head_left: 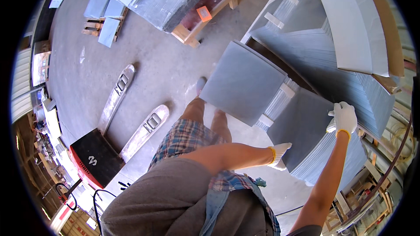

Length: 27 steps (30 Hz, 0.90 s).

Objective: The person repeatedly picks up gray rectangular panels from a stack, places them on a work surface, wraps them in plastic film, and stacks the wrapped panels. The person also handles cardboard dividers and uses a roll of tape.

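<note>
— Fingers first: our left hand (278,154) curls its gloved fingers over the near corner of the top grey sheet (306,126), and our right hand (344,118) wraps its fingers over that sheet's far edge. Both are closed on it, thumbs hidden.

— So we hold it from two sides. Where does it lie?

— On top of the near stack (326,166), flat or barely raised; we cannot tell which. We judge the lift only just begun.

— And what looks done?

— Another grey sheet (243,83) rests on white spacer blocks (287,90) at the stack's left edge, perhaps already moved. Many sheets remain under ours.

— Materials?

— Thin, stiff, square panels, matt grey and smooth, their edges finely layered. A taller pile (323,57) behind carries a pale curved board (350,22). Our gloves are white knit with yellow cuffs. On the concrete floor (166,70) lies a pallet truck (113,135).
</note>
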Each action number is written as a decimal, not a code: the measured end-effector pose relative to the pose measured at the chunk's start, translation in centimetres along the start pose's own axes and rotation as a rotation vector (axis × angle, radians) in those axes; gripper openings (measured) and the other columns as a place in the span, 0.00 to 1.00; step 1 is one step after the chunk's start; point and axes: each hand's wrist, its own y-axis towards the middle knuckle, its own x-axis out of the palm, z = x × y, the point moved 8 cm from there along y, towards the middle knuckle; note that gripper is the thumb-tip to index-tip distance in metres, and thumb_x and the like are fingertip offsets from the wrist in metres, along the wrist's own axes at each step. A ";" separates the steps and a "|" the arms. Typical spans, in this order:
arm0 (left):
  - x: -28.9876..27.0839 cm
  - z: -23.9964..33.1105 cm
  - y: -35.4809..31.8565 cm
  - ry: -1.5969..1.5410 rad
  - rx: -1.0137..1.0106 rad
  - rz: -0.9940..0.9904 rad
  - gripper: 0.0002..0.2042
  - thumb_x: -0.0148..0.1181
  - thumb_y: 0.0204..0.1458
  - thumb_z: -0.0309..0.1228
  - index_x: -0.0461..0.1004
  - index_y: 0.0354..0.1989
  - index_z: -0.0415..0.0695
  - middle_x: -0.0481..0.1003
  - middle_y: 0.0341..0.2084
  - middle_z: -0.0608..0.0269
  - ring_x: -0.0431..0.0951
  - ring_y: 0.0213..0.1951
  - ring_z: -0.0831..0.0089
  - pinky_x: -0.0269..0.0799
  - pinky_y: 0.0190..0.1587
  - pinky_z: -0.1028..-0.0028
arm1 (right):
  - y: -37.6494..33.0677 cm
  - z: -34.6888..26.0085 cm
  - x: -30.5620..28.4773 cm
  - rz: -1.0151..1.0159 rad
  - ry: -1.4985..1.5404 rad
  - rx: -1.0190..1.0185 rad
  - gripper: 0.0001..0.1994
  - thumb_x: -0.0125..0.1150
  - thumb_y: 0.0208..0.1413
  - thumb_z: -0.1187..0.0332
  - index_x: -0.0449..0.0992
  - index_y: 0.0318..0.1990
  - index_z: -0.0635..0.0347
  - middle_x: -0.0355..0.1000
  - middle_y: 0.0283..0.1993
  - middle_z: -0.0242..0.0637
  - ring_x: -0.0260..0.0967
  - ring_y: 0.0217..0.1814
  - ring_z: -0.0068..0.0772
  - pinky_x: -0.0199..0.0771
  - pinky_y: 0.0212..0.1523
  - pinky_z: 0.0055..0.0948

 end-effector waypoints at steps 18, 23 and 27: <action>-0.3 1.5 -1.6 -0.089 0.069 -0.200 0.27 0.57 0.65 0.44 0.61 0.68 0.44 0.66 0.68 0.60 0.65 0.69 0.65 0.59 0.72 0.63 | 3.9 -1.9 1.1 -0.525 0.416 0.183 0.12 0.57 0.55 0.66 0.82 0.40 0.64 0.80 0.38 0.51 0.80 0.38 0.51 0.78 0.44 0.39; -1.2 2.8 0.7 0.269 0.290 -0.146 0.33 0.54 0.64 0.54 0.60 0.69 0.44 0.66 0.67 0.61 0.65 0.68 0.66 0.61 0.71 0.67 | 5.0 -2.0 2.4 -0.486 0.031 -0.116 0.13 0.58 0.59 0.62 0.83 0.37 0.62 0.80 0.43 0.51 0.78 0.44 0.58 0.79 0.52 0.44; -3.6 4.4 0.3 0.494 0.360 -0.026 0.38 0.56 0.60 0.61 0.63 0.67 0.42 0.69 0.64 0.61 0.69 0.64 0.68 0.67 0.65 0.68 | 2.3 -4.0 -1.0 -0.329 0.108 -0.085 0.16 0.55 0.57 0.61 0.81 0.32 0.66 0.79 0.40 0.53 0.78 0.40 0.56 0.77 0.46 0.44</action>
